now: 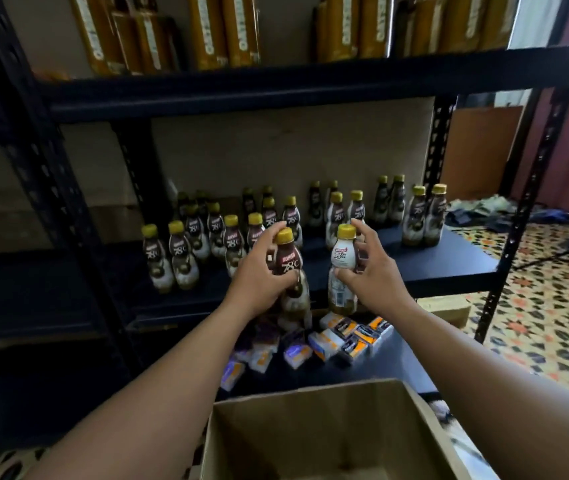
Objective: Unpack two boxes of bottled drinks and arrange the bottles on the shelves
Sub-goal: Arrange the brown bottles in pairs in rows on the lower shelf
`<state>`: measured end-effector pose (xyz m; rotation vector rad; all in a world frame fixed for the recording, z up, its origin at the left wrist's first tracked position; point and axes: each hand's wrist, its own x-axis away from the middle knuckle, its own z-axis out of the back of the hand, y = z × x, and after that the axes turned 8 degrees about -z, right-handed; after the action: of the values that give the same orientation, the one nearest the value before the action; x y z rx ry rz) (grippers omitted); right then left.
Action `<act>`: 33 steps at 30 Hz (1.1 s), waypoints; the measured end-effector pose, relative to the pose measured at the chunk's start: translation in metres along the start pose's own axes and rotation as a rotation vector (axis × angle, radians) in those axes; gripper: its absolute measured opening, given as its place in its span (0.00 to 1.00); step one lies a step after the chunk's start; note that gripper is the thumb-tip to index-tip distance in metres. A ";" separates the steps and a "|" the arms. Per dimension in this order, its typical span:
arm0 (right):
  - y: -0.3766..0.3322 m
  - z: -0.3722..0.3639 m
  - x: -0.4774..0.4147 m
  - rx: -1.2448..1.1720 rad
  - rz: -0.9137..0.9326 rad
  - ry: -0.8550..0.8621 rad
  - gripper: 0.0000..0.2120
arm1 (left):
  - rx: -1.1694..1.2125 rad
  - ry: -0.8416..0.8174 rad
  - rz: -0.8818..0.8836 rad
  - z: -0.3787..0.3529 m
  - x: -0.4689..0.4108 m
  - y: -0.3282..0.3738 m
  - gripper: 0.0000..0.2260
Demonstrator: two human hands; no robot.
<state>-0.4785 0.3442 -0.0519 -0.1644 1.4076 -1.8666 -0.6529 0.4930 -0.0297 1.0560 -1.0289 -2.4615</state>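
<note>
My left hand (pixel 259 271) clasps a dark bottle (pixel 288 265), my right hand (pixel 368 268) a white bottle (pixel 342 268), above the shelf (pixel 449 261); full, slick plastic, best gripped mid-body.

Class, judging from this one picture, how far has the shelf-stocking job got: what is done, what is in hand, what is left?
Done: many yellow-capped bottles already stand on the middle shelf. In hand: the left hand holds a brown-label bottle, the right hand a white-label bottle. Left: setting these two down; the open box shows no bottles, though its bottom is cut off.
</note>
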 end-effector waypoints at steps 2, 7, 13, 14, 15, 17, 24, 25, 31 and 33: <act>0.000 0.002 -0.017 0.014 -0.001 0.007 0.42 | 0.006 -0.018 -0.007 -0.006 -0.019 -0.003 0.37; 0.019 -0.004 -0.057 0.019 -0.026 0.030 0.41 | 0.025 -0.050 0.045 -0.033 -0.059 -0.036 0.38; 0.058 -0.020 -0.096 -0.012 -0.047 0.007 0.41 | 0.052 -0.032 0.064 -0.060 -0.086 -0.071 0.39; 0.063 -0.024 -0.101 -0.028 -0.045 0.008 0.42 | 0.063 -0.035 0.056 -0.064 -0.090 -0.076 0.40; 0.069 -0.028 -0.106 -0.041 -0.039 0.007 0.42 | 0.062 -0.042 0.051 -0.068 -0.094 -0.082 0.41; 0.078 -0.037 -0.114 -0.065 -0.029 -0.004 0.43 | 0.065 -0.030 0.058 -0.076 -0.099 -0.092 0.41; 0.098 -0.051 -0.136 -0.052 -0.078 -0.051 0.34 | 0.073 0.052 0.084 -0.096 -0.114 -0.117 0.36; 0.099 -0.050 -0.138 -0.040 -0.077 -0.062 0.34 | 0.097 0.058 0.094 -0.099 -0.113 -0.119 0.34; 0.116 -0.049 -0.129 -0.016 -0.103 -0.130 0.43 | 0.170 0.063 0.160 -0.112 -0.104 -0.133 0.36; 0.120 -0.048 -0.131 -0.043 -0.111 -0.128 0.45 | 0.180 0.061 0.164 -0.112 -0.103 -0.135 0.40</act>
<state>-0.3542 0.4547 -0.1297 -0.3840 1.3753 -1.8809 -0.4968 0.5834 -0.1247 1.0467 -1.2828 -2.2272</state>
